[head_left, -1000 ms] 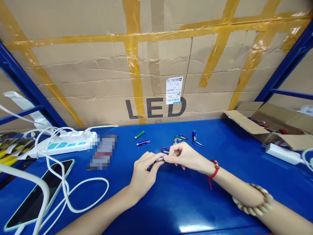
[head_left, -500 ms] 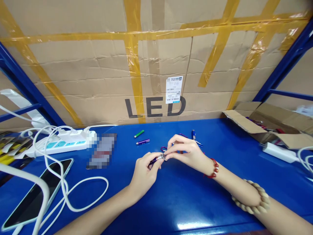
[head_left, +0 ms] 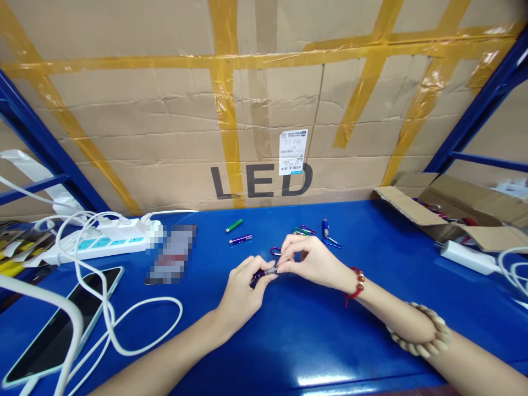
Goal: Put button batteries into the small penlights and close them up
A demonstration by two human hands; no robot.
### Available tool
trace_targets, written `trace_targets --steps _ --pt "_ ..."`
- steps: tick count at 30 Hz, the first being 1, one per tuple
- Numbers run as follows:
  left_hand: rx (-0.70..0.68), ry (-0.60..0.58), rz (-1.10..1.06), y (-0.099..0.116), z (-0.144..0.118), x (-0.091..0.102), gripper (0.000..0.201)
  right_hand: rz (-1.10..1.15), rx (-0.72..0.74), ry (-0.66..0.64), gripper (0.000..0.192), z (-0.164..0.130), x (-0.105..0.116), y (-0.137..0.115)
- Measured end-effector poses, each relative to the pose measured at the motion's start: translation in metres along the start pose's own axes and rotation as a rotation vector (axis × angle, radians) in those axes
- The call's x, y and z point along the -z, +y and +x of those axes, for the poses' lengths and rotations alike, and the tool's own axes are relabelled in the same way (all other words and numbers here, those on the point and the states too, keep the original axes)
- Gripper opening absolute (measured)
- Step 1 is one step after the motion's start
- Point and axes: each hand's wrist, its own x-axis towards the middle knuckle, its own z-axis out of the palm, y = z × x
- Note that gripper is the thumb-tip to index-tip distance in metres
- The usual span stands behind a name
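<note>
- The left hand (head_left: 243, 286) pinched the dark purple barrel of a mini keychain flashlight (head_left: 264, 273), just left of frame centre, above the blue tabletop (head_left: 313, 341).
- The right hand (head_left: 311, 263) pressed thumb and fingertips together on the flashlight's silver end, so both hands met at that end.
- The flashlight's long axis ran nearly level across the frame, rising slightly to the right; the silver end pointed right, the dark end down-left into the left palm.
- Handling judgement: the flashlight appeared light, rigid and metallic, with a smooth barrel likely to slip. A fingertip pinch at mid-barrel and a second pinch at the silver end looked the most secure hold.
- A purple carabiner clip (head_left: 275, 252) lay just behind the hands, at centre frame.
- Farther back lay a purple flashlight (head_left: 241, 239), a green flashlight (head_left: 234, 225), a blue flashlight (head_left: 326, 227) and a cluster of clips (head_left: 304, 230).
- A power strip (head_left: 103, 242) and a smartphone (head_left: 61, 324) occupied the left of the frame; an open carton (head_left: 454, 209) stood at the right.
</note>
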Motion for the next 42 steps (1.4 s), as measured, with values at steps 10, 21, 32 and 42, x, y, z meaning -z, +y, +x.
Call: trace_targets --steps 10,21,32,42 --pt "-0.169 0.057 0.028 0.003 -0.003 0.002 0.006 0.42 -0.507 -0.232 0.038 -0.002 0.004 -0.003" --pt "0.046 0.057 -0.054 0.007 0.005 0.001 0.013 0.3 -0.4 -0.081 0.039 0.0 -0.001 -0.006" --pt "0.299 -0.135 -0.241 0.015 0.009 0.002 0.02 -0.035 0.277 0.008 0.01 0.001 0.012 -0.002" --pt "0.342 -0.268 -0.299 0.014 0.006 0.003 0.011 -0.178 0.222 -0.039 0.012 0.0 0.014 -0.006"
